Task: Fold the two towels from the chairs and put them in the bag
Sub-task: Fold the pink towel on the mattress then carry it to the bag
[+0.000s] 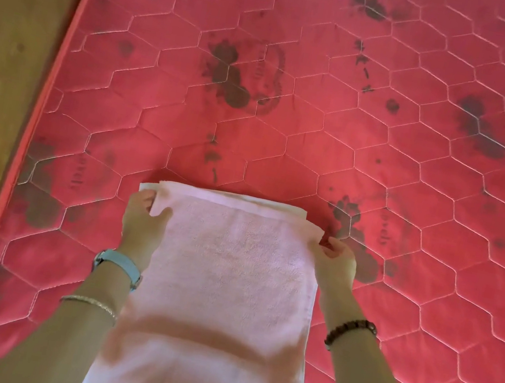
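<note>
- Pink terry towel (pixel 220 287) lies folded on the red quilted mattress (pixel 387 147), near its front edge, far end layered and a bit uneven.
- Left hand (pixel 142 222) pinches the far-left corner, fingers (pixel 161 212) clamped on the top layer; right hand (pixel 335 261) grips the far-right corner, fingers closed on the cloth edge.
- Risk: top layer sits skewed against the lower one, so pulling it over could leave edges mismatched and the fold crooked.
- Risk: soft pile slips between layers; lifting by corners only may let the middle sag and the stack open.
- Risk: towel's near end is close to the mattress edge, a tug toward the body could drag it off.
- Towel: fluffy loop texture, flat woven hem band, rectangular, limp.
- Mattress: hexagon stitching, dark floral print, piped border; tan floor (pixel 6 46) at left.
- Second towel, bag, chairs not in view.
</note>
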The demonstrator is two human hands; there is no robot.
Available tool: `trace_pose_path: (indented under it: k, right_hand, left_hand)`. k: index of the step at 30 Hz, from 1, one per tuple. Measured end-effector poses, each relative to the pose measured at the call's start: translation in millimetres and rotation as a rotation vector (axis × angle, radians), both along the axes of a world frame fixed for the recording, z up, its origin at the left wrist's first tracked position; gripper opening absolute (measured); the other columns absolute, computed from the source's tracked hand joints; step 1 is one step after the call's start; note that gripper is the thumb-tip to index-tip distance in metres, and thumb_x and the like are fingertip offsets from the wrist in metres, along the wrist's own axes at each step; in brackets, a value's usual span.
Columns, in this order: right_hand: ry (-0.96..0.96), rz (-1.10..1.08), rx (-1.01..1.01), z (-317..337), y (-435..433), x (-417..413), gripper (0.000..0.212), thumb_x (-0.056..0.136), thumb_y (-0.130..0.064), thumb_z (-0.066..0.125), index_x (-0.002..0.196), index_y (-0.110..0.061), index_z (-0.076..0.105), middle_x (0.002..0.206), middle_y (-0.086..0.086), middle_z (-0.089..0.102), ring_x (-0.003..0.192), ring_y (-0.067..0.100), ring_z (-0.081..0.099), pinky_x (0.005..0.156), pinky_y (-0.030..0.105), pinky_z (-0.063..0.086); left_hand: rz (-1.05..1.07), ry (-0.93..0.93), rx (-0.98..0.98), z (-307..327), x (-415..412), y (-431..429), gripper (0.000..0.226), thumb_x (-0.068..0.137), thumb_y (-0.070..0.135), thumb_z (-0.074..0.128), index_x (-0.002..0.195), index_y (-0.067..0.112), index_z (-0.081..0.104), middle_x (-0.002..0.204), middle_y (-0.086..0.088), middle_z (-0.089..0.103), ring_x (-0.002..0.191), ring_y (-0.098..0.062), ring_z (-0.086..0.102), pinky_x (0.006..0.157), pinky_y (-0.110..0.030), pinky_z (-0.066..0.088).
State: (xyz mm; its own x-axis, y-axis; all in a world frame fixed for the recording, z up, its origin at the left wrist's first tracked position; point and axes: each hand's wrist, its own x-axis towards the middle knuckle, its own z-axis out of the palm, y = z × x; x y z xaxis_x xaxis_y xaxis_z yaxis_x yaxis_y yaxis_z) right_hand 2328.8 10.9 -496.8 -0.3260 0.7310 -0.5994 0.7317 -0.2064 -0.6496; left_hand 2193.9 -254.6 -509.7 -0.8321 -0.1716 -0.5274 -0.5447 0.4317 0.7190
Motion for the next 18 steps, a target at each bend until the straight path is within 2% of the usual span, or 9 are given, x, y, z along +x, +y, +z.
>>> trace_pose_path:
  k: [3,5,9,11,14,16,18]
  right_hand:
    - [0.006,-0.008,-0.040,-7,2,1,0.029,0.083,-0.019,0.072,0.111,-0.016,0.064,0.073,-0.006,0.059,0.062,0.008,0.051,0.057,0.019,0.042]
    - [0.015,0.000,-0.036,-9,0,1,0.025,0.083,-0.019,0.074,0.107,-0.015,0.068,0.070,-0.006,0.056,0.061,0.009,0.048,0.060,0.022,0.044]
    - [0.003,-0.011,-0.017,-11,-5,0,0.029,0.081,-0.025,0.077,0.105,-0.010,0.069,0.090,-0.001,0.068,0.080,0.016,0.060,0.073,0.030,0.051]
    - [0.009,-0.037,0.002,-8,-8,-4,0.031,0.082,-0.023,0.077,0.107,-0.010,0.064,0.093,-0.001,0.067,0.083,0.016,0.061,0.069,0.024,0.048]
    - [0.002,-0.052,0.019,-7,-12,-10,0.032,0.083,-0.023,0.075,0.107,-0.017,0.056,0.085,-0.005,0.062,0.075,0.011,0.059,0.059,0.019,0.044]
    - [-0.014,-0.004,0.027,-8,-14,-13,0.024,0.084,-0.025,0.073,0.103,-0.019,0.060,0.079,-0.004,0.063,0.069,0.012,0.057,0.057,0.022,0.045]
    - [-0.023,0.050,0.069,-8,-16,-15,0.009,0.088,-0.025,0.068,0.087,-0.017,0.064,0.066,-0.002,0.055,0.059,0.015,0.047,0.051,0.023,0.037]
  left_hand:
    - [-0.019,0.054,-0.035,-6,0,-1,0.020,0.094,0.017,0.063,0.114,0.017,0.061,0.108,0.002,0.064,0.098,-0.018,0.060,0.083,-0.032,0.049]
    - [0.010,0.061,-0.072,-5,1,-3,0.017,0.095,0.026,0.064,0.108,0.014,0.065,0.100,0.001,0.065,0.094,-0.021,0.060,0.082,-0.035,0.050]
    - [0.046,0.073,-0.095,-2,4,-7,0.018,0.094,0.025,0.065,0.102,0.010,0.070,0.094,0.000,0.068,0.090,-0.019,0.061,0.075,-0.029,0.046]
    - [0.083,0.071,-0.064,-1,4,-10,0.017,0.094,0.024,0.066,0.102,0.010,0.067,0.096,0.000,0.067,0.090,-0.018,0.060,0.079,-0.031,0.046]
    - [0.093,0.114,-0.040,2,6,-14,0.012,0.094,0.021,0.066,0.101,0.011,0.065,0.095,0.001,0.065,0.087,-0.015,0.057,0.077,-0.027,0.044]
    - [0.108,0.131,-0.023,2,8,-16,0.009,0.094,0.021,0.066,0.099,0.013,0.065,0.094,0.003,0.064,0.085,-0.013,0.057,0.071,-0.022,0.042]
    - [0.125,0.139,-0.010,2,8,-19,0.011,0.093,0.022,0.067,0.100,0.013,0.065,0.092,0.004,0.064,0.084,-0.012,0.057,0.070,-0.020,0.042]
